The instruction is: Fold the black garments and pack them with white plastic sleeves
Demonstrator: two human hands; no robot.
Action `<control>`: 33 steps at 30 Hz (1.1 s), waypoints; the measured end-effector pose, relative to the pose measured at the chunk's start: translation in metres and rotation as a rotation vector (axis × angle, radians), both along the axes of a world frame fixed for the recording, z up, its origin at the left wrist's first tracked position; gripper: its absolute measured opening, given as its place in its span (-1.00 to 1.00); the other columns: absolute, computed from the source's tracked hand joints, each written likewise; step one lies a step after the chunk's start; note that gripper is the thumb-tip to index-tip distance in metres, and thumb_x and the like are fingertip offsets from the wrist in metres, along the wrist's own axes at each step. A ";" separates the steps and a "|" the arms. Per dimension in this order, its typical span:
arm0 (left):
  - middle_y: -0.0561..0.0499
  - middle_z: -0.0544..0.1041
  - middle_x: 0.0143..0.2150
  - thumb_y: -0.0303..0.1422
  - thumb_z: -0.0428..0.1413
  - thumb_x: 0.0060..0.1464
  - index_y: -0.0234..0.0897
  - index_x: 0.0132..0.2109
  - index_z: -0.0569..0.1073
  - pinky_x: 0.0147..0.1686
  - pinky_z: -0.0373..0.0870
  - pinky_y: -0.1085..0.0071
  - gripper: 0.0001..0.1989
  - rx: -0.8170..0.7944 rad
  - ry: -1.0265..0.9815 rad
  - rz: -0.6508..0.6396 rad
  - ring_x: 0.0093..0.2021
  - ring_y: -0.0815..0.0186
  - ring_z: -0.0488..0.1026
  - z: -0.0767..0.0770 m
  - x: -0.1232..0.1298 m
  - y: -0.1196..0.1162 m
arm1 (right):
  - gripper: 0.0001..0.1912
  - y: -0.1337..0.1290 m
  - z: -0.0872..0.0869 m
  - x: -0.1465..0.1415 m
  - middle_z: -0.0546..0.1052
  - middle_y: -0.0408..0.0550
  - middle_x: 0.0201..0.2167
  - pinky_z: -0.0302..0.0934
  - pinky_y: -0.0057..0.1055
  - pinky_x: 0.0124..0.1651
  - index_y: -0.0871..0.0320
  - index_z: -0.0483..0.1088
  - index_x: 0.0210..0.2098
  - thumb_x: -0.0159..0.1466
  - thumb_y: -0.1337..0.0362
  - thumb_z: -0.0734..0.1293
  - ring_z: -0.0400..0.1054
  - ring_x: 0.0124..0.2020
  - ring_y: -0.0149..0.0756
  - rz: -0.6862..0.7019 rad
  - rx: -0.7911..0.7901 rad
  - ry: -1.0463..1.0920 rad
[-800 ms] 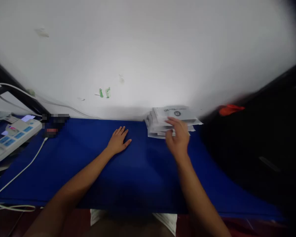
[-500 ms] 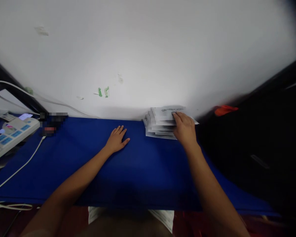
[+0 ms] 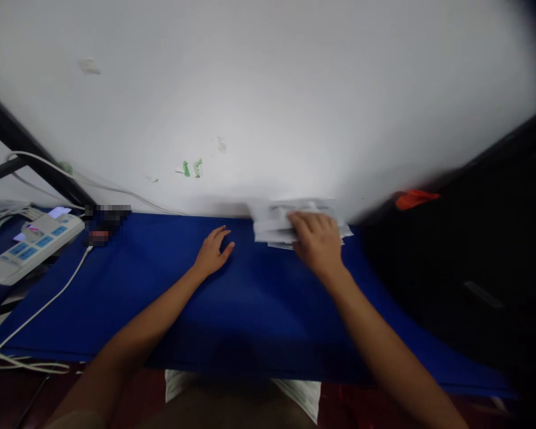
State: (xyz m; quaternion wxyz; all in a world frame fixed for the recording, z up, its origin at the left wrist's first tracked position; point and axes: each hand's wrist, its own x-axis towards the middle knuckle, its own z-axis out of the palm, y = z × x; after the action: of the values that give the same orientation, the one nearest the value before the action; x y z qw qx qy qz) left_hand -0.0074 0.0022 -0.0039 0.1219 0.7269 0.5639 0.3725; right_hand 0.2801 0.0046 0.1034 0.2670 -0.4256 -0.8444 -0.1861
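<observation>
A stack of flat white packets (image 3: 343,231) lies on the blue tabletop (image 3: 259,298), close against the white wall. My right hand (image 3: 315,241) grips a white packet (image 3: 268,225) that is blurred by motion and sits over the left part of the stack. Its fingertips rest on the packet's upper face; the thumb is hidden. Left of the stack, my left hand (image 3: 212,251) lies on the tabletop with fingers spread and nothing in it.
At the far left are a white power strip (image 3: 36,247), white cables (image 3: 49,307) and a blurred-out dark object (image 3: 105,223). A large black item (image 3: 438,274) fills the right side, with an orange piece (image 3: 415,199) on top. The white wall (image 3: 259,89) rises behind the table.
My right hand has moved left and taken hold of a packet, which has shifted left on the stack. My left hand stays in about the same place, and the view has shifted slightly.
</observation>
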 end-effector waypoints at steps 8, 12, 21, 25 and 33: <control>-0.14 0.57 -0.11 -0.15 -0.15 0.33 -0.30 -0.03 0.44 -0.06 0.47 0.26 -0.61 0.006 -0.227 0.096 -0.11 0.23 0.53 0.029 -0.031 0.000 | -0.66 -0.062 -0.045 -0.075 0.56 0.11 -0.12 0.20 -0.16 -0.13 0.20 0.41 0.02 0.33 0.47 0.15 0.36 -0.16 -0.08 0.347 -0.179 -0.201; -0.12 0.54 0.03 -0.06 0.17 0.11 -0.20 0.06 0.46 0.07 0.40 0.22 -0.55 -0.117 -0.070 -0.292 0.03 0.15 0.49 0.051 -0.011 -0.029 | -0.69 -0.053 -0.057 -0.089 0.55 0.17 -0.12 0.25 -0.16 -0.14 0.22 0.40 0.02 0.32 0.45 0.19 0.38 -0.15 -0.06 0.326 -0.295 -0.178; -0.10 0.28 0.33 -0.36 0.22 -0.02 -0.09 0.32 0.21 0.26 0.18 0.05 -0.26 -0.185 0.440 -0.404 0.31 0.03 0.23 0.054 -0.016 -0.044 | -0.56 -0.036 -0.059 -0.043 0.46 0.17 0.06 0.29 -0.04 0.07 0.16 0.34 0.09 0.22 0.47 0.27 0.34 0.06 -0.01 0.341 -0.414 0.063; -0.16 0.26 0.34 -0.38 0.18 0.00 -0.17 0.32 0.21 0.23 0.22 0.02 -0.28 -0.158 0.502 -0.289 0.31 -0.01 0.22 0.050 -0.026 -0.041 | -0.80 -0.030 -0.059 -0.033 0.50 0.08 -0.16 0.37 -0.25 -0.16 0.13 0.40 -0.11 0.35 0.38 0.18 0.43 -0.17 -0.16 0.231 -0.452 0.189; -0.15 0.50 0.08 -0.27 0.04 0.27 -0.21 0.07 0.46 0.11 0.36 0.09 -0.72 0.143 0.365 -0.360 0.10 0.11 0.43 0.050 0.008 -0.059 | -0.84 -0.043 -0.068 -0.054 0.50 0.00 -0.27 0.28 -0.40 -0.26 0.13 0.37 -0.21 0.40 0.37 0.16 0.39 -0.27 -0.27 0.349 -0.499 0.158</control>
State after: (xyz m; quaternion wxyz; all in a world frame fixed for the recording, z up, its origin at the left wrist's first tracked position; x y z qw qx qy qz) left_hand 0.0004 -0.0573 0.0460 0.0311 0.8774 0.4104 0.2464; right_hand 0.2265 -0.0388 0.0355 0.2469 -0.3398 -0.9009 0.1092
